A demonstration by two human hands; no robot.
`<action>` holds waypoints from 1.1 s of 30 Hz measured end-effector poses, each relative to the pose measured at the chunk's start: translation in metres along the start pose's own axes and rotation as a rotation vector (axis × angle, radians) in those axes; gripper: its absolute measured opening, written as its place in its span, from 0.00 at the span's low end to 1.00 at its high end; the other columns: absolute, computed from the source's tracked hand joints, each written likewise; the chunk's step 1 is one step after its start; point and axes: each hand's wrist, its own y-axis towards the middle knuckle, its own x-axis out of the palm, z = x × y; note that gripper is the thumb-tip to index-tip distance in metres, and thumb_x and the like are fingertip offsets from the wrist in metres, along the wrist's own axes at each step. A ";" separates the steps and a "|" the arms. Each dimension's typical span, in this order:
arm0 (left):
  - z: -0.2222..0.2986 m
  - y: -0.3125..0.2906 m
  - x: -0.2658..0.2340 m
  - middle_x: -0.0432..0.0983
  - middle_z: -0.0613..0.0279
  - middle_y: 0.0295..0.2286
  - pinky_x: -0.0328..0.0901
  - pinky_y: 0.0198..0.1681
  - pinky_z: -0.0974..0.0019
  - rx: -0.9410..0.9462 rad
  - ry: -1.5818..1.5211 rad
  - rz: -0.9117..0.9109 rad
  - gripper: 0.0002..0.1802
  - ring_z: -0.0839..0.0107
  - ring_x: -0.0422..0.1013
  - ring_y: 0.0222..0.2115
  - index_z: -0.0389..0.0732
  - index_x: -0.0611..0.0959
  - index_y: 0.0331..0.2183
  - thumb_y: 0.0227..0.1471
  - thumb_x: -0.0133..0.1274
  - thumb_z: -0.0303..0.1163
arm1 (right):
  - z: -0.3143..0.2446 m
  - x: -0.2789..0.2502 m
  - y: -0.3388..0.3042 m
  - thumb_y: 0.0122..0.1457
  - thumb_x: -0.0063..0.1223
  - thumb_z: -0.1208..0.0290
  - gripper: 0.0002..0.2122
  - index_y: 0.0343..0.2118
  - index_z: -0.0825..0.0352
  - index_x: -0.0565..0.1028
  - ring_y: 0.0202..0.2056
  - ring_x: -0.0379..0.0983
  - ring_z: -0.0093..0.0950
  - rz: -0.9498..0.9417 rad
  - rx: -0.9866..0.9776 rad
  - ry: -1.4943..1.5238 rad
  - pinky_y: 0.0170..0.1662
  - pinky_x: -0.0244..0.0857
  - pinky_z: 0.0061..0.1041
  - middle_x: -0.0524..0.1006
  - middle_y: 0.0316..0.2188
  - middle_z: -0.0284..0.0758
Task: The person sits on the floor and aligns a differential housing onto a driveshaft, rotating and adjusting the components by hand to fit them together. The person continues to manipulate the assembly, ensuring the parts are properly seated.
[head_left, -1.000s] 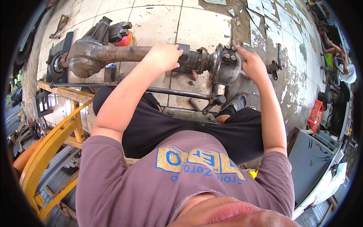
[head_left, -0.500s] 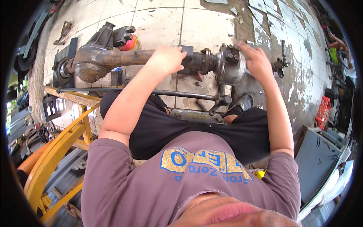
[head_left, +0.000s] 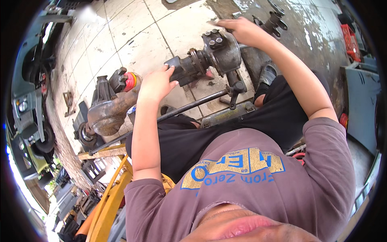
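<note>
A rusty vehicle axle (head_left: pixel 107 119) lies across the floor in front of me, its round differential housing at the left. My left hand (head_left: pixel 155 84) rests over the axle tube, fingers stretched apart beside a dark square block (head_left: pixel 175 71) on it. At the right end sits a greasy steering knuckle (head_left: pixel 225 54) with a bolted cap (head_left: pixel 214 39). My right hand (head_left: pixel 244 31) is open at the knuckle's far right side, its fingers pointing left and the fingertips blurred. Whether it touches the metal I cannot tell. A long tie rod (head_left: pixel 193 105) runs along the near side.
A red and yellow roll (head_left: pixel 131 82) lies behind the axle. Another dark metal part (head_left: pixel 274 24) is on the floor at the far right. A yellow frame (head_left: pixel 115 189) stands at the near left, a red crate (head_left: pixel 350 42) and grey cabinet (head_left: pixel 365 105) at the right.
The view has turned, so the axle now slants up to the right. My right hand has shifted slightly around the knuckle's far side; my left hand stays on the tube.
</note>
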 end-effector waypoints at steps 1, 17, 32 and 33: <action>0.000 0.000 0.001 0.73 0.52 0.65 0.68 0.65 0.51 -0.007 -0.002 -0.001 0.35 0.51 0.73 0.62 0.45 0.78 0.65 0.61 0.63 0.47 | -0.004 0.006 0.000 0.57 0.42 0.83 0.34 0.69 0.59 0.72 0.55 0.78 0.52 -0.011 -0.002 0.076 0.62 0.70 0.45 0.81 0.57 0.51; -0.002 0.005 0.000 0.74 0.49 0.64 0.70 0.63 0.50 -0.002 0.048 0.004 0.33 0.50 0.76 0.59 0.45 0.80 0.64 0.61 0.62 0.48 | -0.039 -0.017 0.003 0.58 0.49 0.79 0.34 0.72 0.72 0.64 0.59 0.77 0.49 -0.484 0.061 -0.097 0.61 0.71 0.43 0.78 0.60 0.53; 0.006 0.008 0.000 0.73 0.47 0.64 0.69 0.64 0.52 0.013 0.020 -0.023 0.33 0.49 0.72 0.62 0.43 0.79 0.64 0.63 0.61 0.46 | -0.012 0.013 -0.001 0.57 0.48 0.82 0.33 0.70 0.68 0.67 0.59 0.77 0.47 -0.269 0.130 -0.104 0.60 0.72 0.44 0.76 0.62 0.49; 0.002 0.006 -0.002 0.72 0.47 0.65 0.69 0.64 0.52 0.005 0.020 -0.021 0.33 0.49 0.72 0.62 0.43 0.78 0.64 0.63 0.61 0.46 | -0.019 0.007 0.000 0.57 0.48 0.81 0.32 0.69 0.68 0.69 0.59 0.77 0.47 -0.301 0.097 -0.127 0.60 0.72 0.44 0.76 0.62 0.49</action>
